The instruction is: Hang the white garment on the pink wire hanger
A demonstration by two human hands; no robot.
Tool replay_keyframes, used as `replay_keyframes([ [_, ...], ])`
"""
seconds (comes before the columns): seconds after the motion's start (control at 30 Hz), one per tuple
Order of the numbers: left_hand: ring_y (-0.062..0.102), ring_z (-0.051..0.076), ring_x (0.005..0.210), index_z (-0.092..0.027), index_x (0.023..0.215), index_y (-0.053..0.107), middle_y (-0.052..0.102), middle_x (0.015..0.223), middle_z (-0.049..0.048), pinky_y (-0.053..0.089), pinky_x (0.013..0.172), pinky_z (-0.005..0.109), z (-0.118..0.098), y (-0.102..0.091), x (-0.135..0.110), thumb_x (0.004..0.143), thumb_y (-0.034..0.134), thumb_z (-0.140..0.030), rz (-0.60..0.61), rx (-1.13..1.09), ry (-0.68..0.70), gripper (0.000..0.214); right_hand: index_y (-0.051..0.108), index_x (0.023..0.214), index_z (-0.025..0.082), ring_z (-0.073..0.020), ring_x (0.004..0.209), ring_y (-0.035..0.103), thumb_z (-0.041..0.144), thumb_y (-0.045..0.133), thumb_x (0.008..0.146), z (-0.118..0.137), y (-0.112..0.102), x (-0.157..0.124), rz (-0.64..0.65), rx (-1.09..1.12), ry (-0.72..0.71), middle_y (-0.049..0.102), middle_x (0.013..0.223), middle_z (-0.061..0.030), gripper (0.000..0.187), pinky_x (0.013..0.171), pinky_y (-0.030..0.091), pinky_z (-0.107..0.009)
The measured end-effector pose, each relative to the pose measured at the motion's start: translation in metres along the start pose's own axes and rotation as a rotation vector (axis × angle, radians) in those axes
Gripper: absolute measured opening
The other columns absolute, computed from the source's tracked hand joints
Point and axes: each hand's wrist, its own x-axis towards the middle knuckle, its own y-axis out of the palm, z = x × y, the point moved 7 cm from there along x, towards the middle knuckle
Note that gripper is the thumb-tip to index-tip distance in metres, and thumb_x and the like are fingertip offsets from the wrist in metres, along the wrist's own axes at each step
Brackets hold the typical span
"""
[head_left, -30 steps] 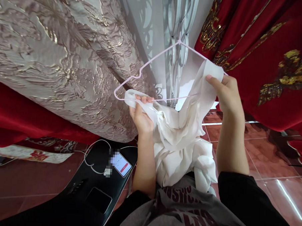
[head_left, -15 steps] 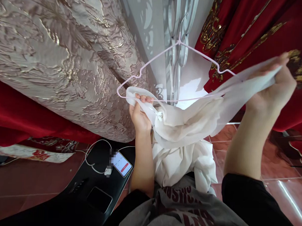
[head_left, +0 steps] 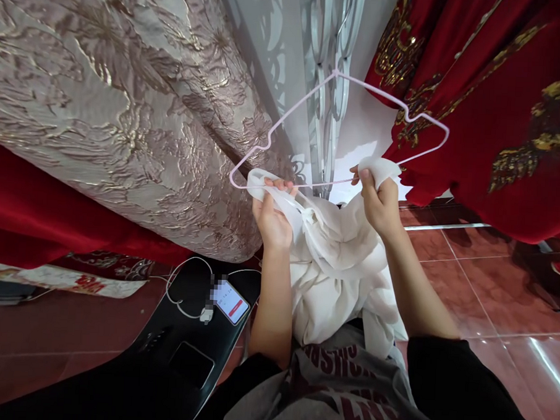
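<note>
The right hand (head_left: pixel 381 202) has swung in from the right side of the frame to just right of centre, where thumb and fingers pinch a bunched edge of a sheer white garment (head_left: pixel 348 244). The left hand (head_left: pixel 274 219), at centre-left, has barely moved; its curled fingers grip another edge beside the lower-left corner of a pale pink clothes hanger (head_left: pixel 335 74). The hanger's notched right arm and its rounded end, which were partly behind cloth half a second ago, are now bare. It seems that the garment's right side is off the hanger; whether the left side loops round the bar is unclear.

The garment is thin and slightly see-through at the top, with a small knot or fastening near the left hand, and it falls in crumpled folds to the wearer's lap, lower centre. It looks soft and slippery. Behind the hanger, upper centre, stands white metal scrollwork (head_left: pixel 319 97). An embossed silver-pink drape (head_left: pixel 136 104) fills the upper left; red, gold-embroidered cloth (head_left: pixel 530 208) fills the upper right.
</note>
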Motion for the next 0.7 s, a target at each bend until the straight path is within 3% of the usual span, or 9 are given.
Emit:
replay_keyframes([
  [0.1, 0.072, 0.022, 0.098, -0.022, 0.095, 0.062, 0.07, 0.095, 0.0061, 0.059, 0.082, 0.031, -0.002, -0.01, -0.005, 0.078, 0.078, -0.032, -0.073, 0.079, -0.022, 0.026, 0.073, 0.101, 0.019, -0.011, 0.069, 0.055, 0.058, 0.045, 0.102, -0.007, -0.003, 0.002, -0.039, 0.02, 0.04, 0.064, 0.083, -0.0038, 0.048, 0.068, 0.044, -0.029],
  [0.23, 0.072, 0.017, 0.085, -0.019, 0.099, 0.068, 0.076, 0.104, 0.0085, 0.049, 0.056, 0.02, -0.018, -0.042, -0.001, 0.078, 0.074, -0.026, -0.274, 0.219, 0.016, 0.023, 0.072, 0.102, 0.019, -0.0117, 0.071, 0.056, 0.059, 0.046, 0.101, -0.009, -0.009, 0.0, -0.085, 0.055, 0.062, 0.064, 0.081, -0.0037, 0.047, 0.067, 0.043, -0.029],
  [0.33, 0.069, 0.012, 0.083, -0.02, 0.095, 0.07, 0.076, 0.108, 0.0054, 0.042, 0.05, 0.019, -0.04, -0.065, 0.015, 0.083, 0.063, -0.021, -0.369, 0.248, 0.011, 0.014, 0.072, 0.101, 0.019, -0.0124, 0.072, 0.056, 0.059, 0.045, 0.101, -0.009, -0.011, 0.001, -0.092, 0.041, 0.061, 0.063, 0.08, -0.0038, 0.048, 0.068, 0.043, -0.03],
  [0.4, 0.069, 0.015, 0.095, -0.022, 0.097, 0.071, 0.076, 0.116, 0.0036, 0.044, 0.052, 0.021, -0.058, -0.066, 0.028, 0.09, 0.058, -0.024, -0.331, 0.282, -0.004, 0.015, 0.072, 0.1, 0.019, -0.0126, 0.073, 0.056, 0.059, 0.045, 0.101, -0.009, -0.011, 0.002, -0.081, 0.039, 0.053, 0.063, 0.079, -0.0039, 0.048, 0.07, 0.044, -0.03],
  [0.47, 0.067, 0.019, 0.112, -0.021, 0.098, 0.073, 0.075, 0.122, 0.0026, 0.05, 0.059, 0.023, -0.076, -0.056, 0.04, 0.094, 0.054, -0.026, -0.263, 0.338, -0.014, 0.02, 0.072, 0.1, 0.019, -0.0124, 0.072, 0.056, 0.059, 0.045, 0.101, -0.008, -0.009, 0.003, -0.07, 0.047, 0.048, 0.062, 0.079, -0.0036, 0.048, 0.071, 0.045, -0.031],
  [0.57, 0.063, 0.024, 0.126, -0.02, 0.098, 0.078, 0.074, 0.129, 0.0024, 0.058, 0.073, 0.028, -0.093, -0.025, 0.048, 0.094, 0.051, -0.027, -0.087, 0.46, -0.03, 0.028, 0.072, 0.1, 0.019, -0.0118, 0.072, 0.056, 0.057, 0.047, 0.101, -0.01, -0.006, 0.001, -0.074, 0.07, 0.055, 0.061, 0.079, -0.0028, 0.045, 0.072, 0.045, -0.031],
  [0.63, 0.067, 0.026, 0.121, -0.02, 0.097, 0.079, 0.074, 0.127, 0.0052, 0.06, 0.075, 0.032, -0.097, 0.0, 0.049, 0.093, 0.053, -0.029, 0.07, 0.572, -0.02, 0.028, 0.071, 0.102, 0.019, -0.0118, 0.072, 0.056, 0.056, 0.047, 0.101, -0.012, -0.004, -0.001, -0.08, 0.102, 0.067, 0.061, 0.079, -0.0025, 0.044, 0.071, 0.044, -0.03],
  [0.7, 0.072, 0.026, 0.104, -0.018, 0.089, 0.077, 0.077, 0.109, 0.0077, 0.059, 0.07, 0.033, -0.096, 0.019, 0.051, 0.091, 0.058, -0.031, 0.201, 0.716, 0.022, 0.023, 0.071, 0.103, 0.019, -0.012, 0.074, 0.057, 0.056, 0.048, 0.101, -0.013, -0.002, -0.003, -0.078, 0.134, 0.079, 0.06, 0.08, -0.0027, 0.044, 0.071, 0.044, -0.03],
])
